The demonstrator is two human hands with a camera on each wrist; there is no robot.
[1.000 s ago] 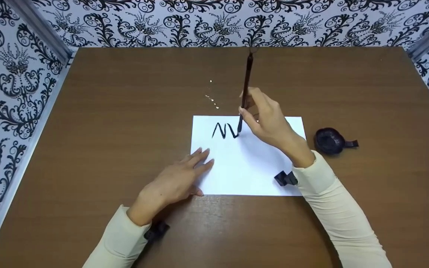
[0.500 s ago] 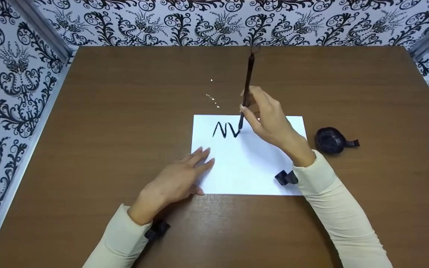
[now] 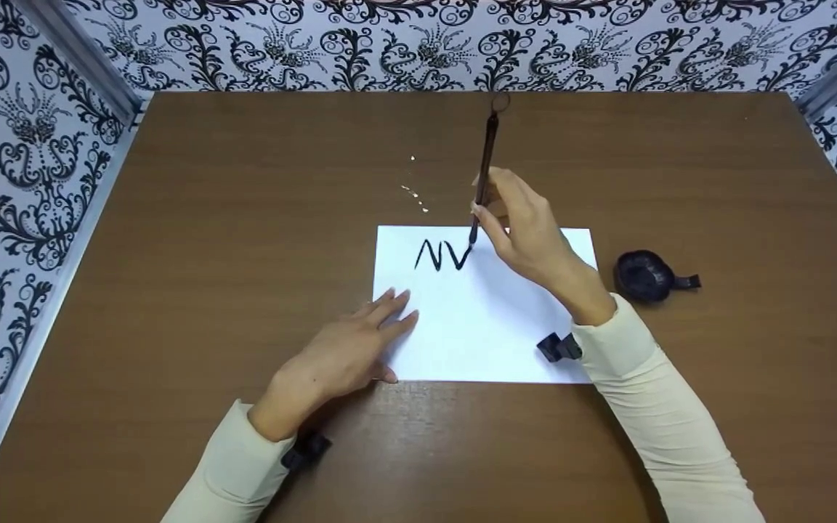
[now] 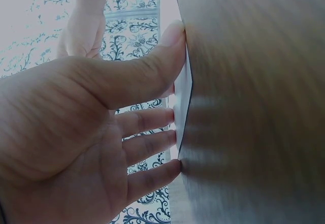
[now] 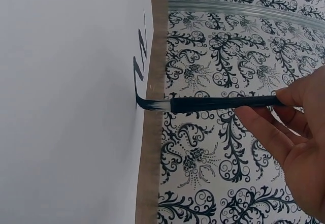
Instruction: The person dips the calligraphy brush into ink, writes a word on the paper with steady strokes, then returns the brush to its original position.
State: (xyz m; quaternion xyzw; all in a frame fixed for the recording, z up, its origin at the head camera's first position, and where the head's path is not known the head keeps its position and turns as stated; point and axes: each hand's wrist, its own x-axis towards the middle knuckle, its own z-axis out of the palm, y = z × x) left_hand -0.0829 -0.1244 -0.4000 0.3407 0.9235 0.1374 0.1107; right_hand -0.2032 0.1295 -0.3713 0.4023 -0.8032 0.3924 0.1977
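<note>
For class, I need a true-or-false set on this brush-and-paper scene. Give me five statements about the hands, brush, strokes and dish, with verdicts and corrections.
1. The right hand holds the brush, its bristles touching the paper. True.

2. The brush lies flat along the paper. False: it is held steeply, and only the bristles touch the paper.

3. The left hand reaches over the paper's left edge, and dark strokes mark the sheet. True.

4. The strokes run along the paper edge nearest the person. False: they are near the far edge.

5. A dark dish with a short handle stands to the right of the paper. True.
</note>
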